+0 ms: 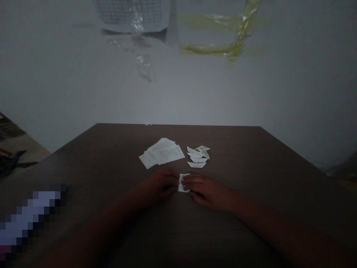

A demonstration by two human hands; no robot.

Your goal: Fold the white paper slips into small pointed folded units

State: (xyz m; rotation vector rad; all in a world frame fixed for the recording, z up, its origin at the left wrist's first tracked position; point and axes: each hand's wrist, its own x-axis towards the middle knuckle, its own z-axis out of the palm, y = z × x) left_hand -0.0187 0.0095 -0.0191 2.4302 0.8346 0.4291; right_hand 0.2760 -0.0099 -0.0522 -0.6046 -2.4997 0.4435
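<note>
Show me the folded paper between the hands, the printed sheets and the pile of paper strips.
Folded paper (pixel 182 187): head view, on its lower white edge.
Printed sheets (pixel 167 152): head view, on the middle of the top sheet.
Paper strips (pixel 198 159): head view, on one strip in the pile.

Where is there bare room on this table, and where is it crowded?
Bare wood of the table shows right of the paper strips and left of the printed sheets. Crowded at centre: the left hand and right hand hold a folded paper just below both piles.
</note>
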